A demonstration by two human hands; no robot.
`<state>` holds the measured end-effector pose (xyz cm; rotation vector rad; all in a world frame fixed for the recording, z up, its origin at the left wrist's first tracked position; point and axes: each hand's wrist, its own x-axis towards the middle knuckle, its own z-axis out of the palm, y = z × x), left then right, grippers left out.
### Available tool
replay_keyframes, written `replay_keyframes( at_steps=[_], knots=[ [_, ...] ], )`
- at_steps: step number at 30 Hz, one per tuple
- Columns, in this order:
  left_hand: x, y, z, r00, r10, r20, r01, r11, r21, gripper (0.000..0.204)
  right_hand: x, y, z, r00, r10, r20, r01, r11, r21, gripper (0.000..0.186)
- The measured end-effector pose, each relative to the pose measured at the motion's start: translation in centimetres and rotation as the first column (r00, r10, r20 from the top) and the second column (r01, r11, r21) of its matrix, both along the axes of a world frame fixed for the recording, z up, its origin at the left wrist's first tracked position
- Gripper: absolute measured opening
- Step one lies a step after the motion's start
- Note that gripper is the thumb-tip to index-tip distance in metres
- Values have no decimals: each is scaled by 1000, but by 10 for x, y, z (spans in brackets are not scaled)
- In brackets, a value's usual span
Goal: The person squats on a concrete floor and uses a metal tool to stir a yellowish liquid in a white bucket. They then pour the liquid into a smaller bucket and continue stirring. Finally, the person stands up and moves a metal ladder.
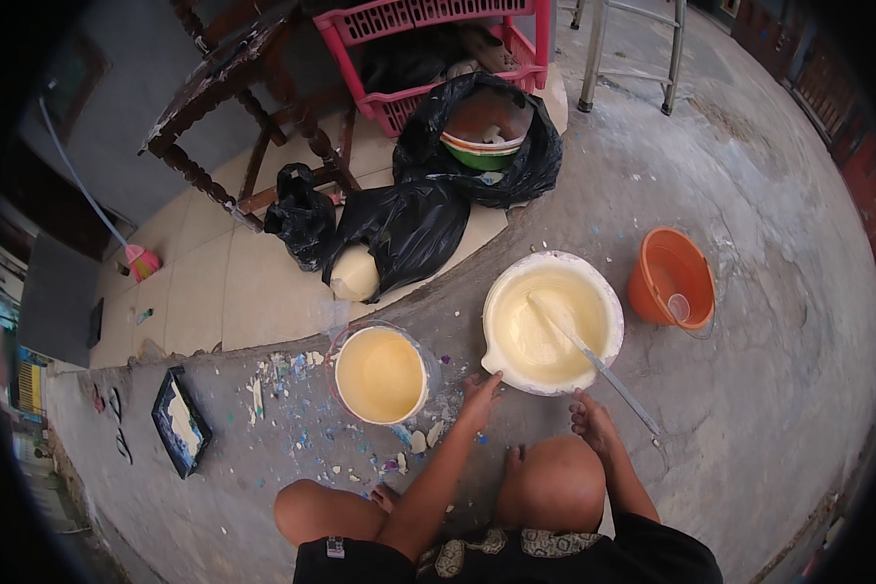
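1. From where I stand, the wide, round, off-white basin with a pouring lip (492, 316) sits on the grey concrete directly in front of the crouching person, presumably so both arms reach it easily.
2. The left hand (479, 401) has its fingertips at the rim beside the lip, perhaps to steady it; how firmly they close, I cannot tell.
3. The right hand (594, 423) is half curled by the near rim, just under the tool's shaft; whether it touches or grips anything, I cannot tell.
4. The long, flat, grey stirring tool (613, 383) leans across the rim, its coated end in the smooth cream-coloured mixture (528, 343) and its handle out over the floor (a handle easily knocked, I'd think).
5. A round white bucket of similar cream-coloured liquid (424, 389) stands to the left, and an orange plastic bucket (652, 277) with a clear cup (678, 308) inside to the right, both probably placed for easy reach.
6. The bare right knee (555, 482) fills the space between the forearms, and the two buckets limit sideways room.
7. Beyond lie crumpled black plastic bags (404, 229); farther left, a black rectangular paint tray (191, 461) and scattered paint flakes (419, 441).
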<state>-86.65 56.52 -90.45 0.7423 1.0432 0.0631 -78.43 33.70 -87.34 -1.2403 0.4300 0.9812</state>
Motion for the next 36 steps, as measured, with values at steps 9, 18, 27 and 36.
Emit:
replay_keyframes(
  at_steps=[9, 18, 27, 36],
  knots=[
    [-101, 53, 151, 927, -362, 101, 303, 879, 369, 32, 143, 178, 142, 126, 346, 930, -314, 903, -294, 18],
    [-194, 77, 259, 659, -537, -526, 741, 343, 577, 37, 228, 358, 70, -379, 637, 672, 117, 753, -648, 26],
    [-227, 75, 217, 683, -506, -527, 730, 498, 468, 37, 237, 363, 83, -388, 682, 620, -2, 672, -741, 31],
    [-222, 74, 218, 602, -369, -708, 797, 225, 561, 43, 281, 419, 84, -548, 786, 286, 260, 485, -835, 35]
  ],
)
